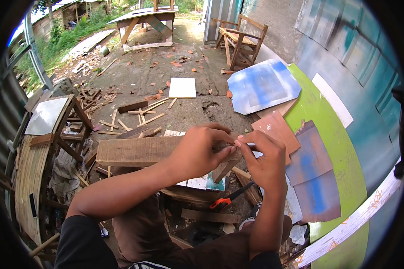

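Observation:
My left hand point(204, 144) and my right hand point(265, 157) meet in front of me, fingertips pinched close together. Whatever lies between the fingers is too small to make out. Under my left hand and wrist runs a thick wooden beam point(137, 151), lying crosswise over a low support. Another piece of wood point(224, 169) slants down from beneath my fingers, partly hidden by them. Below the hands is a handsaw with an orange and black handle point(221, 204). White and teal painted pieces point(199, 183) show under the beam.
Wood strips point(141, 119) and a white square tile point(182, 87) lie on the ground ahead. A slatted bench point(33, 179) stands at the left. Painted boards point(265, 85) and a green sheet point(332, 134) lean at the right. Farther off are a wooden chair point(242, 38) and a table point(143, 18).

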`<control>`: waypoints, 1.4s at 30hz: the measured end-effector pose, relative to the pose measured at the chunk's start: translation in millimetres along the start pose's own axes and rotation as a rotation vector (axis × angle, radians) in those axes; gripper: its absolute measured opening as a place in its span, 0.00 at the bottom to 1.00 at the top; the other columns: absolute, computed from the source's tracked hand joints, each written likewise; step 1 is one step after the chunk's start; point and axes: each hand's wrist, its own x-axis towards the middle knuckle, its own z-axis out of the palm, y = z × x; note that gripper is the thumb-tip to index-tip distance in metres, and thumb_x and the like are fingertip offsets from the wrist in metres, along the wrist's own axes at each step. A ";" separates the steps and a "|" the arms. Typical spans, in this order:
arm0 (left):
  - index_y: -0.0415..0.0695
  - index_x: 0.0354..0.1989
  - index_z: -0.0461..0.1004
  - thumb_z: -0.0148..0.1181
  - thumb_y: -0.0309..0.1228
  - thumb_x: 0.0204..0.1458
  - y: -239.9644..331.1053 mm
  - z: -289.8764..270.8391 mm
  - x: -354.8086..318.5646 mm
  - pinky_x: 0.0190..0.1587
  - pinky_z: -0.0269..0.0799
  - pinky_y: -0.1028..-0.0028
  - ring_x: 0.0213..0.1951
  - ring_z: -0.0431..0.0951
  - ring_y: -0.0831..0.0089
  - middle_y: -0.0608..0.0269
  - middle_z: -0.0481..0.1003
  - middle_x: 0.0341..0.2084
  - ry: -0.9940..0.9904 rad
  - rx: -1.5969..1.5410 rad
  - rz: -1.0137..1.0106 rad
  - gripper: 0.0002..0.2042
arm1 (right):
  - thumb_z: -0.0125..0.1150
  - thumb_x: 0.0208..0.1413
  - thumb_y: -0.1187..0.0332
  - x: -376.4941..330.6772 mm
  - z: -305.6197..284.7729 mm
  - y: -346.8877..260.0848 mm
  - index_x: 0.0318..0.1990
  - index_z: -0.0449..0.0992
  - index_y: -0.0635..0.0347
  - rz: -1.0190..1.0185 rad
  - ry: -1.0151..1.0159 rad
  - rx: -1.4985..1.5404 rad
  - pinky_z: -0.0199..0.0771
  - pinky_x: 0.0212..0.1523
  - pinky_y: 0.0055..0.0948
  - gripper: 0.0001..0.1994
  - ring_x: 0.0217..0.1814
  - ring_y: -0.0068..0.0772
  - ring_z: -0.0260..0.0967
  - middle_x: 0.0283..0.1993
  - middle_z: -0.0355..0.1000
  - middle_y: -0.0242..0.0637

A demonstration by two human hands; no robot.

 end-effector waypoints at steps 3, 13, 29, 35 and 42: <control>0.45 0.45 0.89 0.76 0.29 0.54 -0.3 0.1 2.0 0.52 0.83 0.64 0.48 0.88 0.57 0.52 0.85 0.50 0.008 -0.046 -0.040 0.11 | 0.71 0.57 0.83 -1.2 -1.9 -0.8 0.39 0.81 0.68 0.013 0.000 0.028 0.89 0.38 0.30 0.05 0.41 0.31 0.84 0.36 0.83 0.42; 0.44 0.44 0.89 0.79 0.27 0.51 -2.1 13.0 7.8 0.49 0.83 0.68 0.46 0.89 0.64 0.55 0.86 0.48 0.082 -0.032 -0.092 0.11 | 0.72 0.56 0.83 2.7 -3.3 -0.7 0.39 0.82 0.66 0.006 0.012 0.098 0.86 0.35 0.27 0.05 0.38 0.28 0.82 0.37 0.80 0.39; 0.44 0.40 0.90 0.77 0.24 0.49 7.9 16.1 5.8 0.43 0.82 0.67 0.40 0.88 0.63 0.58 0.86 0.40 0.126 0.140 0.064 0.09 | 0.71 0.60 0.76 6.6 -13.3 2.9 0.42 0.82 0.65 -0.029 -0.014 0.134 0.82 0.30 0.30 0.05 0.35 0.33 0.80 0.34 0.79 0.41; 0.44 0.39 0.89 0.77 0.25 0.51 7.1 18.2 5.6 0.42 0.82 0.67 0.39 0.88 0.63 0.59 0.86 0.40 0.143 0.119 0.070 0.07 | 0.69 0.65 0.72 3.8 -29.5 20.5 0.52 0.83 0.60 0.132 0.065 0.186 0.82 0.36 0.27 0.10 0.39 0.26 0.81 0.36 0.83 0.39; 0.42 0.38 0.89 0.79 0.24 0.49 8.7 21.4 2.8 0.44 0.83 0.69 0.41 0.88 0.67 0.59 0.86 0.42 0.141 0.135 0.074 0.09 | 0.68 0.66 0.60 -18.1 -14.9 128.0 0.51 0.84 0.64 0.544 -0.145 -0.047 0.81 0.43 0.38 0.16 0.37 0.41 0.83 0.38 0.84 0.48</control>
